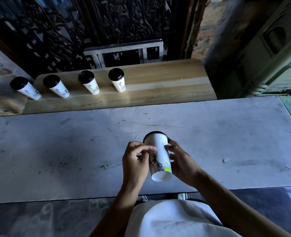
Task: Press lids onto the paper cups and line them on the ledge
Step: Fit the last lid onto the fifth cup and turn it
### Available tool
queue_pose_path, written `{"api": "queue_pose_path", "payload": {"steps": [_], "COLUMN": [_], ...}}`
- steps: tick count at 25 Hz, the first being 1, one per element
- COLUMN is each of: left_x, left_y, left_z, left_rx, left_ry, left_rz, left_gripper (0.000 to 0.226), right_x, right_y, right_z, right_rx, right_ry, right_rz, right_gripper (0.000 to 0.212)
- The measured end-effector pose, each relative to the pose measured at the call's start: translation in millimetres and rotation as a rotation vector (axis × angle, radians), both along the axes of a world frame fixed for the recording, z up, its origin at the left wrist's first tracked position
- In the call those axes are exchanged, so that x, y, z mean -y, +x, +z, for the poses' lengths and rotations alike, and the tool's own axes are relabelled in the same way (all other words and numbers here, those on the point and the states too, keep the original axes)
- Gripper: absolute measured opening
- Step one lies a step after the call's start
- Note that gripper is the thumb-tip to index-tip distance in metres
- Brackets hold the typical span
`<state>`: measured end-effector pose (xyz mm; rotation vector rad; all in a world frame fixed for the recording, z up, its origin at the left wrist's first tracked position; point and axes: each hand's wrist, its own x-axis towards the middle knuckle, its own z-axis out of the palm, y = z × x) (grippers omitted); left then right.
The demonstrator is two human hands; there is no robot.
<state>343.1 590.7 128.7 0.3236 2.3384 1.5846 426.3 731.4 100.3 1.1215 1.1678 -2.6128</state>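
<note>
A white paper cup (159, 156) with a statue drawing is held over the grey table (55, 151), tilted so its bottom faces me and its black lid (156, 133) points away. My left hand (135, 161) grips its left side, fingers curled on the wall. My right hand (182, 161) holds its right side, fingertips up near the lid rim. Several lidded cups stand in a row on the wooden ledge (158, 86); the rightmost cup (117, 80) and two more sit on the wood, and the leftmost cup (25, 88) stands just off its left end.
Dark ornate ironwork (72, 31) and a metal frame (124, 52) rise behind the ledge. A brick wall (204, 31) and a green bulky object (269, 57) stand to the right. The ledge's right half is bare wood.
</note>
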Motion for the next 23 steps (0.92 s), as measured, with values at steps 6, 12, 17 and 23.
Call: {"api": "queue_pose_path", "payload": {"steps": [6,12,17,23], "left_x": [-0.3,-1.9,0.2,3.5], "left_y": [1.0,3.9,5.6,4.4], "left_z": [2.5,4.0,2.5,2.8], "left_rx": [0.042,0.108,0.216,0.218], "left_ry": [0.023,0.049,0.075,0.051], "left_rz": [0.036,0.077,0.118,0.079], "left_gripper": [0.038,0.018,0.013,0.012], "right_x": [-4.8,-7.3,-7.3,-6.8], "right_y": [-0.2,3.0,4.9,5.7], "right_z": [2.3,-6.2,-2.7,1.8], "right_rx": [0.081,0.013,-0.016,-0.002], "right_ry": [-0.062,0.050,0.049,-0.022], "right_rz": [-0.121,0.021,0.032,-0.047], "right_gripper": [0.023,0.068,0.061,0.042]}}
